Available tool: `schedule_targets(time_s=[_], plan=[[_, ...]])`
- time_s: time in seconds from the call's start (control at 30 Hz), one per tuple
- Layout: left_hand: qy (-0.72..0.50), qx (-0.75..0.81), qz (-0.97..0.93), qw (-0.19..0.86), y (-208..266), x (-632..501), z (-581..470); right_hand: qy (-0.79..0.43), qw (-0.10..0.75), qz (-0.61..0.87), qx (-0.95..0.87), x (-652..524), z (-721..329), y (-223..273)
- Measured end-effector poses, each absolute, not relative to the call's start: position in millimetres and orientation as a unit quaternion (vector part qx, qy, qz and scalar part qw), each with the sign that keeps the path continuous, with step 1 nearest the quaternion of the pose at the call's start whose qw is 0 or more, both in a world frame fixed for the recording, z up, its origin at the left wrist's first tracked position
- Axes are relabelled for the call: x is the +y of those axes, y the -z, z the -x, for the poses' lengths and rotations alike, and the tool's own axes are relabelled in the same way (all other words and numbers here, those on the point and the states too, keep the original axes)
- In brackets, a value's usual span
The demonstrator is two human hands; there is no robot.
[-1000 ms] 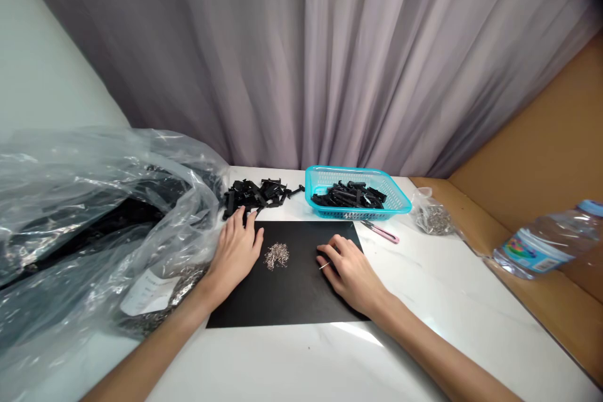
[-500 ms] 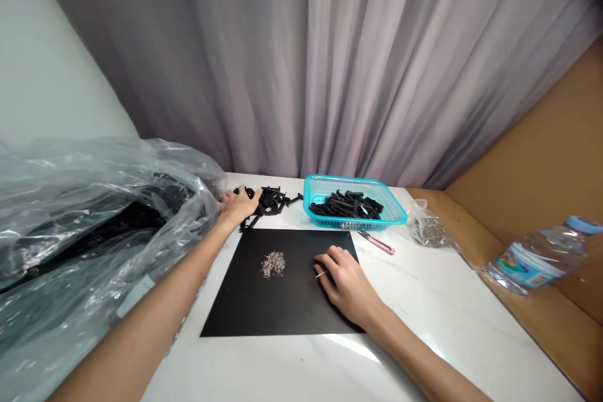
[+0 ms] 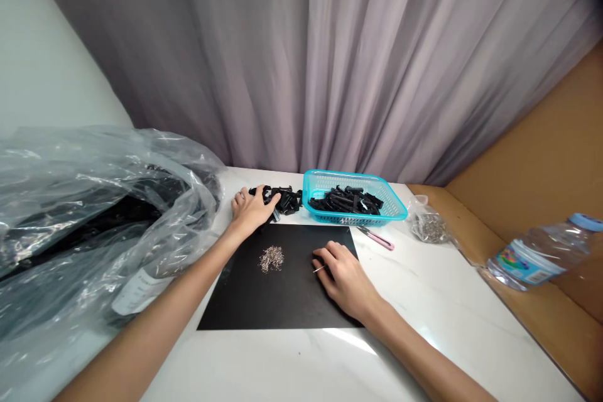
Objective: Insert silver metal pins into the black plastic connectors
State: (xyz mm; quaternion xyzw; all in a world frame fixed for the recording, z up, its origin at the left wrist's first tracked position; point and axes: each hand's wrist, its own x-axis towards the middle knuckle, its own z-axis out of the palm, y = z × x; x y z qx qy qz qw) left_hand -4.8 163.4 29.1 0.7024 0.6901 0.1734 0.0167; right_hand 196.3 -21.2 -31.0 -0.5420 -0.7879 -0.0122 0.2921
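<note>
My left hand [image 3: 251,208] lies flat against a loose pile of small black plastic parts [image 3: 284,198] beyond the far edge of a black mat [image 3: 264,301], its fingers spread over the pile's left side. My right hand [image 3: 343,276] rests on the mat's right part and pinches a thin silver metal piece [image 3: 319,269] between thumb and forefinger. A small heap of silver metal pieces [image 3: 271,258] sits on the mat between the two hands.
A turquoise basket [image 3: 396,206] with more black parts stands behind the mat. A pink-handled tool [image 3: 379,239] and a small bag of metal pieces [image 3: 429,226] lie to its right. A big clear plastic bag [image 3: 85,213] fills the left. A water bottle [image 3: 537,254] lies on the cardboard wall.
My left hand went from the mat up to the black parts and has swept the pile rightward toward the basket. My right hand has stayed put with the metal piece.
</note>
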Motion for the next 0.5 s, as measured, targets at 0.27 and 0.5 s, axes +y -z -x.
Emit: schedule_targets(time_s=[0.27, 0.5], plan=[[-0.154, 0.517, -0.842, 0.019, -49.8, 194.3, -32.8, 0.025, 0.293, 0.540, -0.789, -21.3, -195.2, 27.8], [-0.082, 0.480, -0.868, 0.102, -41.9, 222.6, -55.0, 0.041, 0.285, 0.544, -0.788, -17.6, -194.5, 29.1]])
